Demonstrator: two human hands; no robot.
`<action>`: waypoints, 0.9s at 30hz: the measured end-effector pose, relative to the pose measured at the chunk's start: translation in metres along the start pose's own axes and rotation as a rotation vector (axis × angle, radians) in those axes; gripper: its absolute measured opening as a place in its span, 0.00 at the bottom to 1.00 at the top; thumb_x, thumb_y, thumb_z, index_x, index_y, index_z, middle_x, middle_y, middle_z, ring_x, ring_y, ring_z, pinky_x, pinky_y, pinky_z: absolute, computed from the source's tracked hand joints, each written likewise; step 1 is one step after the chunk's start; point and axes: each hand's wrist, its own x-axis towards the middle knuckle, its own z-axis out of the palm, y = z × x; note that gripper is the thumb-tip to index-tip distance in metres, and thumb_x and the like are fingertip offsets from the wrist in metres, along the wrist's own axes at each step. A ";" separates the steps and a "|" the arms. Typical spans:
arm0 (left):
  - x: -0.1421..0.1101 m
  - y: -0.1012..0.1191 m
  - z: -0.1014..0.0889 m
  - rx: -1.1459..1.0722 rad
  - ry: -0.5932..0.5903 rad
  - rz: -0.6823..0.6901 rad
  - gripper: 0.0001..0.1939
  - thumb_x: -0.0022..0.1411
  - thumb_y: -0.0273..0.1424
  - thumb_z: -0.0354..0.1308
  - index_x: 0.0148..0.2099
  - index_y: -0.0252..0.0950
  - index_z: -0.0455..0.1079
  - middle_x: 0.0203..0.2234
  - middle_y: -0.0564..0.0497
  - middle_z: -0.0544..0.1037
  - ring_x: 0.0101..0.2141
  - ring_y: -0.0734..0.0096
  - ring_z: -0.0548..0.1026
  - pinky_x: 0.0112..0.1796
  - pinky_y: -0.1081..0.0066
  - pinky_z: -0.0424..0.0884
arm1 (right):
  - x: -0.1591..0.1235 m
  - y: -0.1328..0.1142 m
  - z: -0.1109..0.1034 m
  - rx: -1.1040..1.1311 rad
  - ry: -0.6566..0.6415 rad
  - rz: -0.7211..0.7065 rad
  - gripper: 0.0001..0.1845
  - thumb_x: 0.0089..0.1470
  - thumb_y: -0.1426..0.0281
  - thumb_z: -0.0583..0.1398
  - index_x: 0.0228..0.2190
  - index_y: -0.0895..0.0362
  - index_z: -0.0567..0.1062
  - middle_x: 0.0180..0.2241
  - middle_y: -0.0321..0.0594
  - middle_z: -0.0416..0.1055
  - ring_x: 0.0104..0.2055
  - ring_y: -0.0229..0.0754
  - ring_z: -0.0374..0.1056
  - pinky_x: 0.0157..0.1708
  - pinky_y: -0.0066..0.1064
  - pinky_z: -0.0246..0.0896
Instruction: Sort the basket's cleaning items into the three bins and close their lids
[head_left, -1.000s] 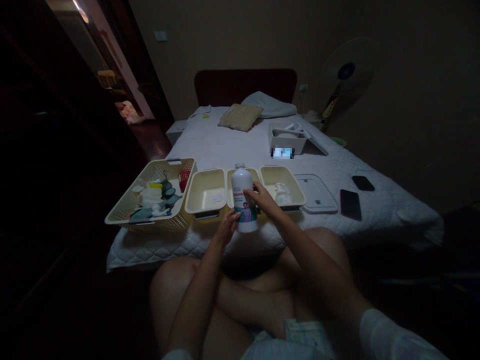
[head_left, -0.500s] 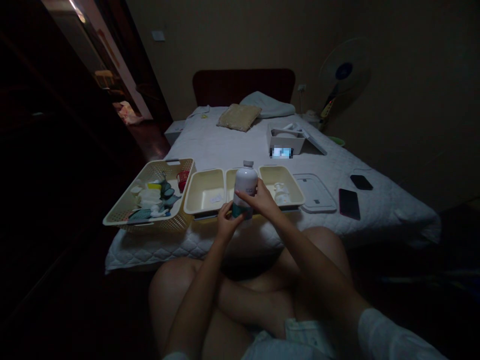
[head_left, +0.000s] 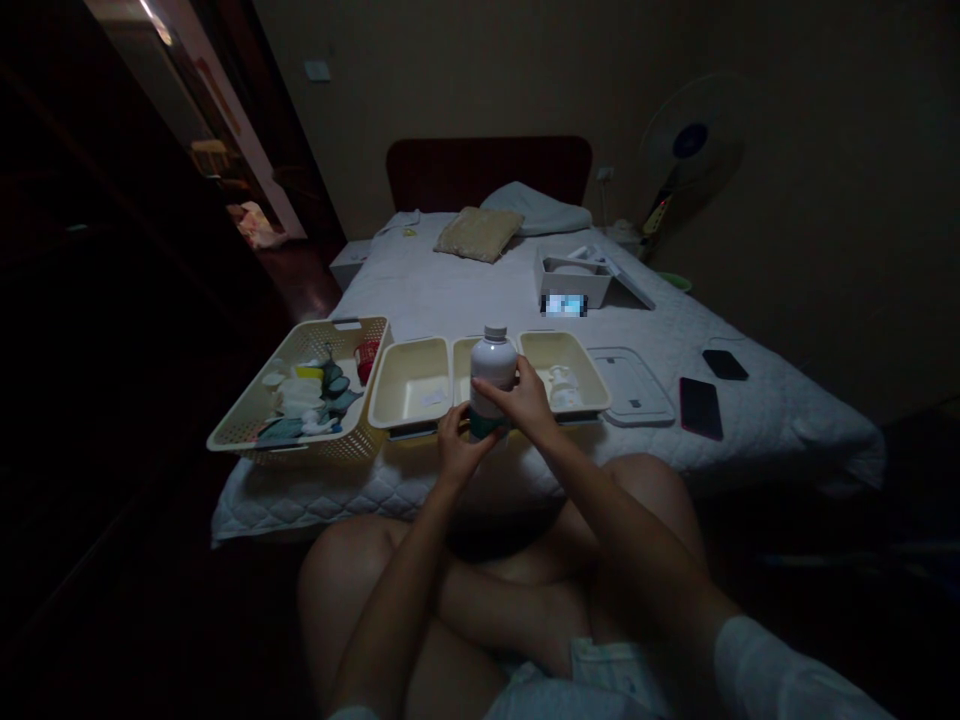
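A white bottle (head_left: 493,362) with a screw cap and a green lower part is held upright between both hands. My left hand (head_left: 461,448) is closed around its lower left side. Higher up, my right hand (head_left: 521,400) grips the right side, its thumb across the front. Behind the bottle stands a row of cream bins: a left bin (head_left: 382,412) with a small pale slip inside, a middle bin (head_left: 463,350) mostly hidden by the bottle, and a right bin (head_left: 600,398) holding a clear pump bottle (head_left: 562,385).
Left of the bins is a cream perforated basket (head_left: 247,400) with mixed items and a red container (head_left: 367,360). To the right lie a grey lid (head_left: 637,388), a phone (head_left: 700,408) and a dark flat device (head_left: 724,364). Farther back are an open white box (head_left: 555,280) and a cushion (head_left: 478,234).
The bottle has tilted slightly, its cap now leaning a little nearer to me. Both hands keep their hold and have barely shifted.
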 end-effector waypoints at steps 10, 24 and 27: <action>0.002 0.005 -0.002 -0.139 -0.078 -0.080 0.28 0.40 0.35 0.67 0.45 0.38 0.65 0.41 0.47 0.71 0.41 0.66 0.71 0.41 0.64 0.70 | -0.002 0.004 -0.003 0.127 0.046 0.044 0.41 0.31 0.54 0.66 0.46 0.54 0.62 0.42 0.44 0.68 0.41 0.44 0.68 0.36 0.35 0.64; 0.008 -0.002 -0.021 -0.662 -0.477 -0.437 0.32 0.45 0.51 0.60 0.49 0.38 0.67 0.44 0.43 0.73 0.46 0.58 0.71 0.42 0.63 0.69 | 0.004 -0.001 -0.017 0.410 -0.140 0.109 0.29 0.34 0.56 0.66 0.39 0.54 0.66 0.35 0.38 0.71 0.37 0.42 0.69 0.36 0.34 0.66; 0.004 -0.004 -0.018 -0.718 -0.545 -0.454 0.34 0.44 0.54 0.58 0.48 0.35 0.68 0.40 0.42 0.75 0.46 0.56 0.71 0.44 0.60 0.68 | 0.004 -0.007 -0.018 0.433 -0.179 0.095 0.26 0.36 0.55 0.64 0.37 0.55 0.67 0.34 0.38 0.71 0.37 0.42 0.68 0.36 0.34 0.65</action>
